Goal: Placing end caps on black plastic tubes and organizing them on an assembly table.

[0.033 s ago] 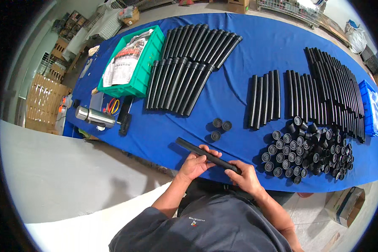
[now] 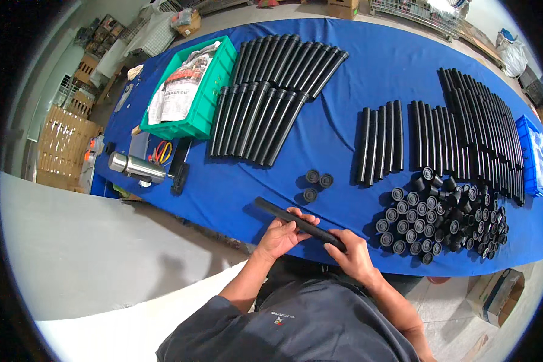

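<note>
A black tube [image 2: 274, 210] slants over the near edge of the blue-covered bench [image 2: 374, 60], left hand [image 2: 276, 238] grasping its middle, right hand [image 2: 353, 253] wrapped round its lower end, whose tip I can't clearly see. Three black caps [image 2: 326, 180] sit just beyond.

Can see one straight black tube [image 2: 277, 212], held slantwise above the near side of the table [image 2: 217, 196], left end farther.

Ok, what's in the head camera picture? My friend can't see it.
A person's left hand and right hand hold a black tube at a blue table. Three black caps lie beyond, many caps to the right, and rows of tubes farther back.
</note>
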Tool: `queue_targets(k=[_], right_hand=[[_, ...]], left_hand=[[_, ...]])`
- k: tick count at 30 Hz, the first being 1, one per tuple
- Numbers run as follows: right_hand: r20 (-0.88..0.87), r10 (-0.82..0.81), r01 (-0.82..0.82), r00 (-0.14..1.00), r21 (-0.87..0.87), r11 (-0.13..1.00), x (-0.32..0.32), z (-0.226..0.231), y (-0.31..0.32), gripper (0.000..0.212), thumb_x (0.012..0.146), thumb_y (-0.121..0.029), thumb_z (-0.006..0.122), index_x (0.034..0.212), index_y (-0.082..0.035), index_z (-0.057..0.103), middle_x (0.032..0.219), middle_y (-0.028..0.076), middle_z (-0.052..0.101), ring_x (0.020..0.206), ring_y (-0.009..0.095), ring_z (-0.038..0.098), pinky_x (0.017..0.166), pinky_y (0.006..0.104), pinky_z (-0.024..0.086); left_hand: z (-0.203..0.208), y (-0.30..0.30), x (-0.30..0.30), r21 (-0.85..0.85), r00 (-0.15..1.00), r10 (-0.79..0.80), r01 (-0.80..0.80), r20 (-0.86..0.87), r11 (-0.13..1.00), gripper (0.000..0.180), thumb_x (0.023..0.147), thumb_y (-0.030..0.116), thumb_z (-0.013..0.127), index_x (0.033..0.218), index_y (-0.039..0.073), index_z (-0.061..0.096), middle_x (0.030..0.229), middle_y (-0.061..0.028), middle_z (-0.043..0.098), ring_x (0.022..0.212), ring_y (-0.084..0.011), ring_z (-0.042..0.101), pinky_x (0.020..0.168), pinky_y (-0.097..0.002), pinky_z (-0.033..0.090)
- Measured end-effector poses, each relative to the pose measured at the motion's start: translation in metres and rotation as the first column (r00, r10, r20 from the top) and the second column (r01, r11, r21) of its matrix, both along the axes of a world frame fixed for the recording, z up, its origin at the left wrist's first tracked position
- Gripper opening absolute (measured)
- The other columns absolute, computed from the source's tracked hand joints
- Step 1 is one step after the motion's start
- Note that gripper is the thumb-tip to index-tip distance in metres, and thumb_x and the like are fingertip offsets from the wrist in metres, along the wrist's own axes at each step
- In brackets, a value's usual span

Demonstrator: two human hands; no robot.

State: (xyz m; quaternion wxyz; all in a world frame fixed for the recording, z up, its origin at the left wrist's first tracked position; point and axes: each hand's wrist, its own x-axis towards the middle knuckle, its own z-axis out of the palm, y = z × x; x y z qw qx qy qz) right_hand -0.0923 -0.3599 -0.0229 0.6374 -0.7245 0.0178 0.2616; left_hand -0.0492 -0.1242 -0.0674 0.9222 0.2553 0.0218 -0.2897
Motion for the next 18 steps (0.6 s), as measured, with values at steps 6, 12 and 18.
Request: queue_targets(k=[6,12,18], right_hand=[[0.270,0.009,0.015,0.963,-0.086,0.996,-0.004,-0.001,0.001,0.045,0.079,-0.005,0.077,0.119,0.002,0.059,0.088,0.013,0.063,0.068,0.025,0.064,0.060,0.0360,0.053],[0.847,0.200,0.230,0.493,-0.349,0.909,0.000,-0.008,0.002,0.033,0.086,-0.011,0.074,0.114,0.004,0.063,0.082,0.007,0.063,0.062,0.013,0.061,0.055,0.0293,0.050],[-0.191,-0.024,0.033,0.981,0.042,0.999,0.004,0.005,-0.004,0.044,0.078,-0.012,0.078,0.116,-0.001,0.061,0.086,0.013,0.060,0.072,0.030,0.063,0.062,0.0393,0.053]], left_hand=[[-0.007,0.002,0.001,-0.045,1.000,-0.015,0.016,0.011,0.999,0.024,0.093,0.012,0.066,0.115,0.011,0.055,0.124,-0.0170,0.062,0.129,-0.0357,0.053,0.103,-0.0499,0.050],[-0.006,0.000,0.002,-0.022,1.000,-0.026,0.026,-0.017,0.999,0.023,0.095,0.014,0.064,0.115,0.012,0.055,0.125,-0.0179,0.061,0.128,-0.0364,0.053,0.103,-0.0498,0.050],[-0.006,0.002,0.001,-0.031,0.999,-0.036,0.037,0.011,0.999,0.025,0.095,0.012,0.064,0.117,0.010,0.054,0.126,-0.0195,0.061,0.129,-0.0400,0.051,0.104,-0.0548,0.048]])
